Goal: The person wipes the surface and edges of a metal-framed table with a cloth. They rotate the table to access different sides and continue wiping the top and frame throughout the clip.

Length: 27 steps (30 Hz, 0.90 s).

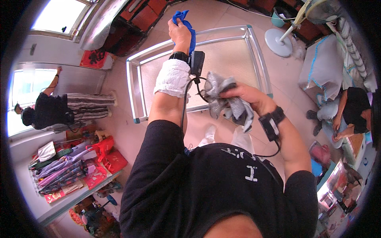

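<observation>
My left hand (180,33) is stretched far forward and grips a blue cloth (192,37), which hangs down beside the wrist. Below that hand stands a low aluminium frame (131,80) with teal corner pieces and a beige panel (229,62) inside it. I cannot tell whether cloth and frame touch. Nearer my body, my right hand (253,95) holds a crumpled bundle of grey and silvery cloth (221,89), above the frame's near side. A white towel (172,78) wraps my left forearm. Both wrists carry black strapped devices with cables.
A pedestal fan (278,43) and a teal bucket (278,19) stand beyond the frame at the right. Folded umbrellas (64,166) lie on a left-hand counter. One person (53,111) reaches toward the window side; another person (354,113) sits at right near large translucent bags (323,65).
</observation>
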Available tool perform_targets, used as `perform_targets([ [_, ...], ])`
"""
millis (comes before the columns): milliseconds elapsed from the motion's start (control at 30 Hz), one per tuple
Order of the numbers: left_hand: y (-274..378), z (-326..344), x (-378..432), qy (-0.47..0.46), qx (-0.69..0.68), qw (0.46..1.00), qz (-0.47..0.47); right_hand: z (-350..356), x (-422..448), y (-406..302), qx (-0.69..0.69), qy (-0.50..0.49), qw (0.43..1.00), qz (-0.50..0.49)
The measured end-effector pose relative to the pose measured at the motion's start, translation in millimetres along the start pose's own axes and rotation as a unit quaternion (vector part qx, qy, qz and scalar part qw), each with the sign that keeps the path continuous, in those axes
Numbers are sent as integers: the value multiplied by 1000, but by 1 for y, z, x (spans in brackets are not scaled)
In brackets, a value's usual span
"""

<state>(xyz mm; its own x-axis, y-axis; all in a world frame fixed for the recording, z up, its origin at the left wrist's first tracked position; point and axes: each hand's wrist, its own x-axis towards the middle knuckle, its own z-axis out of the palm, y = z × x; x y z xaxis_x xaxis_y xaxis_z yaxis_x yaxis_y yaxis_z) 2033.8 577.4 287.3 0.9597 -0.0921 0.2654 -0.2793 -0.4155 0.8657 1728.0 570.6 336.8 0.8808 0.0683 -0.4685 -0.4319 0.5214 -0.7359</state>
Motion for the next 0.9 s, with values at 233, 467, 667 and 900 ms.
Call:
perform_targets([
  [233,13,-19,-7,-45,-12,998,-53,14,6,0,123,-49,989,70],
  [467,-6,-33,-2,-45,89,995,14,27,5,3,61,85,992,-68],
  [667,-8,-40,-24,-101,194,960,173,29,8,21,140,58,986,-62],
  [900,-14,-65,-19,-52,317,887,331,24,-7,43,173,63,983,-4],
])
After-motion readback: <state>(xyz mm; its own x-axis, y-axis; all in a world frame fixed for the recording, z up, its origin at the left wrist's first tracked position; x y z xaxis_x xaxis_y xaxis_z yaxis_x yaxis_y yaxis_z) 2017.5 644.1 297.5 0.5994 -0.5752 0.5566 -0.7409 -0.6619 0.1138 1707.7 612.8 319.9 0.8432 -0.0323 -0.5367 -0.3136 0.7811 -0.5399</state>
